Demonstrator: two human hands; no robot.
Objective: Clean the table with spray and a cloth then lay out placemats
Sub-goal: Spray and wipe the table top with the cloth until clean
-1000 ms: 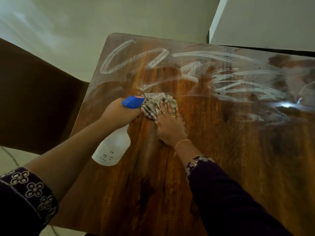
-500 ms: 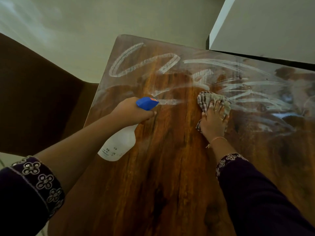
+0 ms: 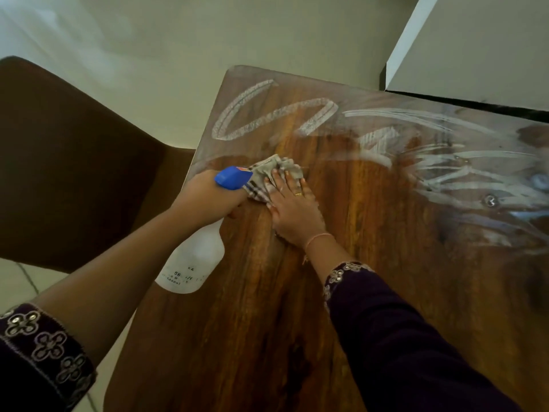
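The left hand (image 3: 208, 197) grips the light-looking bottle (image 3: 193, 263) by its neck at the worktop (image 3: 297, 322) edge, while the right hand (image 3: 292, 212), fingers flat, presses the cloth (image 3: 279, 169), soft and apt to bunch, best pinned under a spread palm.

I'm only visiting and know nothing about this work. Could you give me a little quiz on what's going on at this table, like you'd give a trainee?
1. True or false: the white plastic spray bottle with a blue head stands upright on the brown wooden table with no hand on it.
2. What does the right hand press flat on the table? A) a yellow sponge B) a checked fabric cloth C) a placemat
3. Fill in: the white streaks of cleaner lie across the ___ part of the table.

Key
1. False: the left hand grips it, tilted.
2. B
3. far
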